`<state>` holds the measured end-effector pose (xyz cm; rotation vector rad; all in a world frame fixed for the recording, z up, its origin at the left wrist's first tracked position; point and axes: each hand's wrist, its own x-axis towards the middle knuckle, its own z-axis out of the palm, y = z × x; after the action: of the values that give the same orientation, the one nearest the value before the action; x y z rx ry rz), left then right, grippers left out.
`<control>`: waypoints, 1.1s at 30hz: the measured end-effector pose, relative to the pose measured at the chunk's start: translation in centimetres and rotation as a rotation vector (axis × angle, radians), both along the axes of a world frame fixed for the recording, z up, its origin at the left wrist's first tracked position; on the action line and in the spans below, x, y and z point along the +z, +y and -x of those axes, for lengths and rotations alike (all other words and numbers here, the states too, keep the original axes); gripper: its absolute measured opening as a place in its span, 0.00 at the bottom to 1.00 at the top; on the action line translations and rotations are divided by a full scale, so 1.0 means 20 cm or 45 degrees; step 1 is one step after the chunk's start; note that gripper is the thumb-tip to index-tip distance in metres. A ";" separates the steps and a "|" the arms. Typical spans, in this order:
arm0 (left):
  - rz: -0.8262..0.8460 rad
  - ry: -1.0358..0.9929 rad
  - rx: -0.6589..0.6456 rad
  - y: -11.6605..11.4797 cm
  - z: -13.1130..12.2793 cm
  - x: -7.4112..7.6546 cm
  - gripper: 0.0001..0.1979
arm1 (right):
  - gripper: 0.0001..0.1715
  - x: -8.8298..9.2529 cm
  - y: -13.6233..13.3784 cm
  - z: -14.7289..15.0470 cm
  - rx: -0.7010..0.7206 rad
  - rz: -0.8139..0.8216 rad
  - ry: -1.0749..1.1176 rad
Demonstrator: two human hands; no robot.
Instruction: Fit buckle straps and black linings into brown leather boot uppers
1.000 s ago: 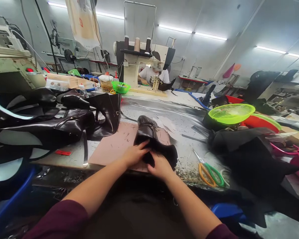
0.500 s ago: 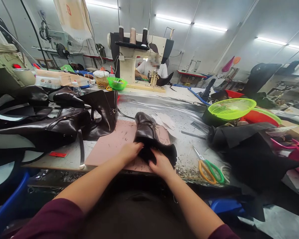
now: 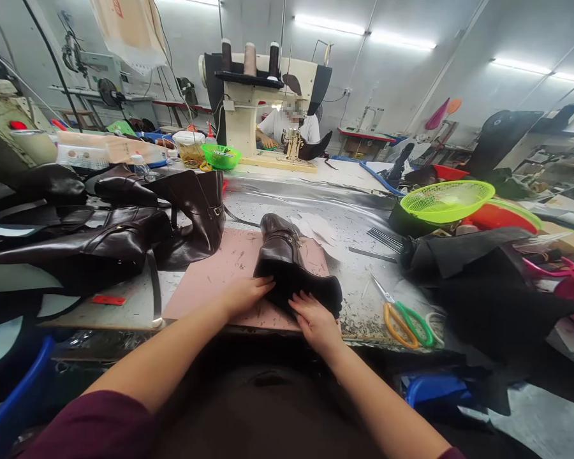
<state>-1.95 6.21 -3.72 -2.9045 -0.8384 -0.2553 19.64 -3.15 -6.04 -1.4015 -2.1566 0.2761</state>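
Note:
A dark brown leather boot upper lies on a pink board, its buckled strap on top and its opening facing me. The black inner side of its shaft spreads out toward me. My left hand rests at the left edge of the shaft, fingers stretched out and touching the black lining. On the right part of that lining my right hand lies flat with its fingers apart. The left thumb is not clearly visible.
Several brown boot pieces are heaped at the left. Scissors with orange and green handles lie at right, beside black material and a lime-green basket. A sewing machine stands behind, with a person beyond it.
My fingers, which were curled into the shaft's opening, are now laid out on the lining. The shaft's black side has flattened and shows more. The view has shifted slightly.

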 end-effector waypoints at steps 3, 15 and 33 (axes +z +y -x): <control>0.004 0.057 -0.029 -0.01 -0.03 0.03 0.20 | 0.23 0.01 0.00 0.02 0.007 -0.033 -0.117; 0.079 0.113 0.065 -0.14 -0.01 0.14 0.31 | 0.26 0.12 -0.24 0.03 0.248 0.078 -0.215; 0.365 0.032 0.053 -0.04 -0.34 0.03 0.31 | 0.20 0.03 -0.07 -0.08 -0.249 -0.290 -0.190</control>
<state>4.82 5.44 -3.09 -3.1389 -1.0061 -0.1013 21.24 -4.47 -5.34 -1.5239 -2.0701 -0.1474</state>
